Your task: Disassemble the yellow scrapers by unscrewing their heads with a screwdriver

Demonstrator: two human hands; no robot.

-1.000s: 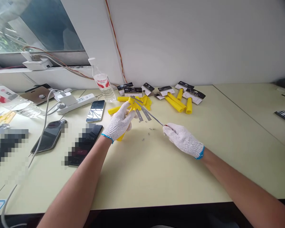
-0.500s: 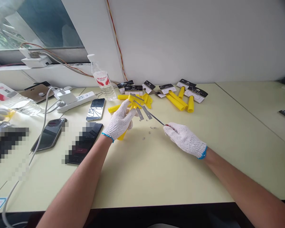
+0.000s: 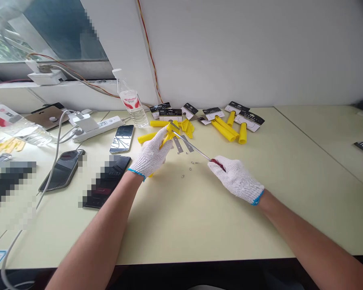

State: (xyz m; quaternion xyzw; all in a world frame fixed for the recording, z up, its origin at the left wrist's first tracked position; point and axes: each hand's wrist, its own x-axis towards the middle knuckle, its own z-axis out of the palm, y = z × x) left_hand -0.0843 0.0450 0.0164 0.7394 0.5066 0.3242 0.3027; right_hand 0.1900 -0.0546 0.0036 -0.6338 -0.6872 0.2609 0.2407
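My left hand [image 3: 149, 156], in a white knit glove with a blue cuff, is closed around a yellow plastic scraper [image 3: 170, 129]. A grey blade [image 3: 175, 125] shows at the scraper's head, and my palm hides most of its handle. My right hand [image 3: 237, 179], gloved the same way, grips the dark red handle of a screwdriver [image 3: 195, 149]. Its shaft slants up left, and the tip meets the scraper's head; whether it sits in a screw is too small to tell. Just beyond lie two loose flat blades [image 3: 178, 144]. Several small screws [image 3: 190, 168] are scattered below them.
Yellow handles [image 3: 225, 128] with black-and-white cards [image 3: 249, 120] lie along the wall, with yellow scraper parts [image 3: 187, 128] left of them. A water bottle [image 3: 132, 106], a power strip [image 3: 101, 127] and several phones [image 3: 122, 139] stand or lie left. A white cable [image 3: 57, 149] crosses the table.
My left hand has tipped the scraper's head a little, and the screwdriver's tip has followed. More red handle shows in my right hand. At the far left, another gloved hand has left the view.
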